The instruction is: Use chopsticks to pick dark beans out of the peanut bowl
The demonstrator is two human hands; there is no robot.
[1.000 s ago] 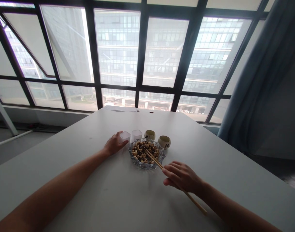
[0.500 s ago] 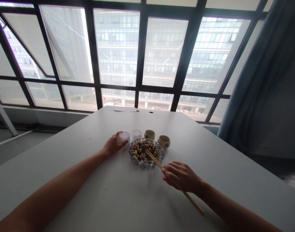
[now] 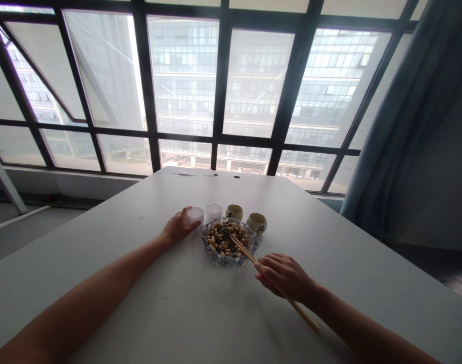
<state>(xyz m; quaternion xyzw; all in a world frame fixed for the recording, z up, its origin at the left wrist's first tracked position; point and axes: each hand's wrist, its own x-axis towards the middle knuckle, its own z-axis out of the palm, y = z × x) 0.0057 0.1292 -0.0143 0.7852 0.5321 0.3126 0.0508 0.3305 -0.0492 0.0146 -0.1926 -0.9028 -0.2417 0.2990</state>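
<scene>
A cut-glass dish point(image 3: 215, 254) full of mixed nuts and seeds sits mid-table. My right hand point(image 3: 285, 276) grips a pair of wooden chopsticks point(image 3: 241, 247) whose tips rest among the nuts; their back ends stick out behind my wrist. My left hand point(image 3: 177, 227) is wrapped around a small clear plastic cup point(image 3: 195, 215) just left of the dish. A second clear cup point(image 3: 213, 212) stands beside it. Two small ceramic tea cups point(image 3: 234, 211) point(image 3: 257, 222) stand behind the dish on the right.
The white table point(image 3: 140, 283) runs to a far edge with a cable hole point(image 3: 237, 176) and a sheet of paper point(image 3: 189, 172). Large dark-framed windows stand behind. A blue-grey curtain point(image 3: 405, 116) hangs at the right.
The chopstick tips have shifted slightly to the right inside the dish as my right hand adjusted. My left hand has stayed on the clear cup.
</scene>
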